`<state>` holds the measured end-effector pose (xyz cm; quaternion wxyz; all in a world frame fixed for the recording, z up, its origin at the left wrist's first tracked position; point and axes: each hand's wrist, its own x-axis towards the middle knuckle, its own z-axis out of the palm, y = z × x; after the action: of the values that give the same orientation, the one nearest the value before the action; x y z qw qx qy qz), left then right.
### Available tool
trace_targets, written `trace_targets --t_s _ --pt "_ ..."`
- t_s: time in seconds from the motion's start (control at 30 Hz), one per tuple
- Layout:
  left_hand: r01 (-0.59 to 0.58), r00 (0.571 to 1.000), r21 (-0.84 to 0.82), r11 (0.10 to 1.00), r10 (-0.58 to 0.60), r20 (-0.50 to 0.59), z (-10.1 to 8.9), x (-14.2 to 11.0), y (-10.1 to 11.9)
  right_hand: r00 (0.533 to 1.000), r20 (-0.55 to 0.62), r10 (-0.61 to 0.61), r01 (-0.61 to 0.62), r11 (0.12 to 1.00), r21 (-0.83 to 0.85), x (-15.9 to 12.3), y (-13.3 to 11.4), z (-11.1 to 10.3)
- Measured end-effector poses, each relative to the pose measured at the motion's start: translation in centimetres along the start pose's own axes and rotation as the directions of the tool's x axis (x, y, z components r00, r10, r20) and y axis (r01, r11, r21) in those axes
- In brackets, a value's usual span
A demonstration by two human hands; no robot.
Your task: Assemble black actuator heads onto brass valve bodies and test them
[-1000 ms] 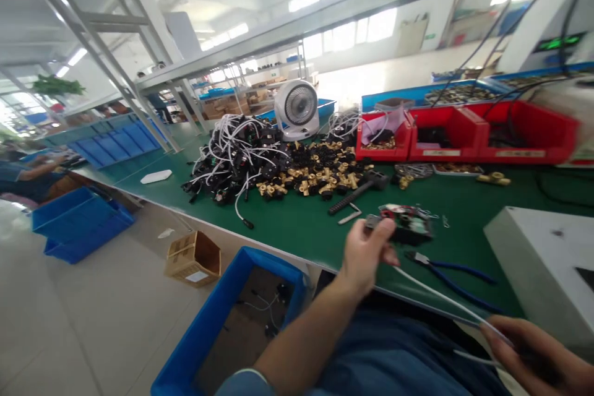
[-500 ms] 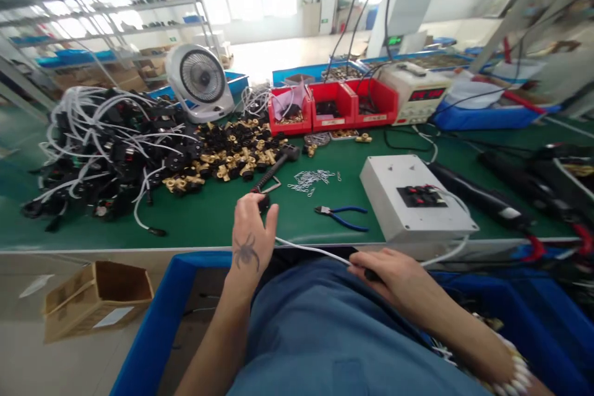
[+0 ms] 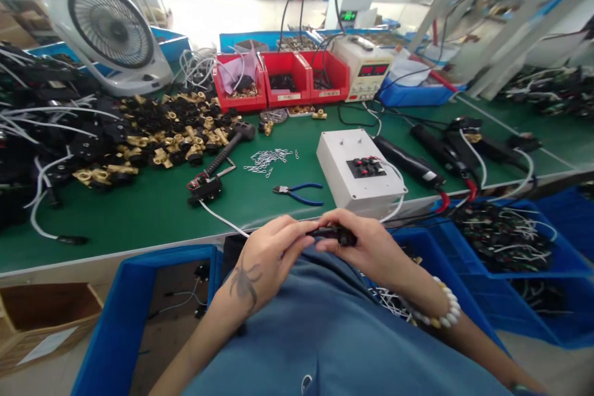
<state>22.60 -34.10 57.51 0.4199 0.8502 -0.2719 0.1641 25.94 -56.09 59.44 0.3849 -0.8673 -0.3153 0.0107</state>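
My left hand [image 3: 269, 250] and my right hand [image 3: 371, 244] meet in front of my body at the bench edge. Between their fingertips is a black cable connector [image 3: 331, 234], pinched from both sides; the fingers cover much of it. A white cable [image 3: 225, 219] runs from my left hand to a small black module [image 3: 206, 190] on the bench. Another white cable [image 3: 394, 209] hangs from the grey switch box [image 3: 343, 154] behind my right hand. Blue-handled cutters [image 3: 299, 193] lie just beyond my hands, with thin metal clips [image 3: 268, 159] behind them.
A black-headed hammer [image 3: 232, 142] lies beside brass fittings [image 3: 180, 142]. Farther back stand a fan [image 3: 111, 31], red bins [image 3: 283, 80] and a power supply [image 3: 362, 68]. Black power screwdrivers [image 3: 408, 164] lie at right. Blue crates [image 3: 106, 315] flank me below the bench.
My left hand has left the black module and come right, meeting my right hand at the black connector. The view has turned to the right.
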Motion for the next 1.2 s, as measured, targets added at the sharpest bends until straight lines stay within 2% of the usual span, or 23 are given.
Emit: trace_targets --t_s 0.1,0.23,0.33,0.53,0.73,0.9,1.03,1.13,1.2 --pt "0.019 0.994 0.035 0.999 -0.015 -0.107 -0.1 0.1 0.7 0.991 -0.134 -0.030 0.026 0.999 -0.033 -0.1 -0.5 -1.0" --pt "0.052 0.981 0.069 0.996 -0.038 -0.193 -0.6 0.0 1.2 0.979 -0.179 -0.094 0.078 0.993 -0.093 -0.7 -0.7 -1.6" --pt "0.070 0.978 0.104 0.992 -0.048 -0.202 -0.9 0.0 1.5 0.969 -0.212 -0.124 0.109 0.991 -0.078 -0.9 -1.0 -1.4" --pt "0.058 0.981 0.164 0.985 -0.026 -0.194 -1.1 0.0 1.8 0.942 -0.202 -0.267 0.224 0.951 -0.212 -0.4 -1.8 -2.1" --pt "0.039 0.975 0.186 0.982 0.003 -0.222 -0.9 -0.1 1.8 0.937 -0.161 -0.311 0.249 0.915 -0.317 -0.6 -1.7 -2.4" --pt "-0.021 0.974 0.225 0.974 0.070 -0.214 -1.0 0.1 1.6 0.931 -0.091 -0.353 0.289 0.866 -0.408 -0.5 -1.8 -2.8" --pt "-0.086 0.974 0.215 0.973 0.127 -0.188 -0.6 0.4 2.0 0.924 -0.045 -0.379 0.311 0.816 -0.488 -0.2 -1.5 -1.3" --pt "-0.159 0.979 0.106 0.981 0.171 -0.114 0.0 0.7 2.5 0.886 0.026 -0.463 0.437 0.814 -0.382 -0.1 -1.0 0.9" --pt "-0.127 0.985 0.047 0.991 0.132 -0.113 0.3 0.7 2.7 0.895 0.017 -0.446 0.432 0.854 -0.290 -0.1 -0.8 1.7"
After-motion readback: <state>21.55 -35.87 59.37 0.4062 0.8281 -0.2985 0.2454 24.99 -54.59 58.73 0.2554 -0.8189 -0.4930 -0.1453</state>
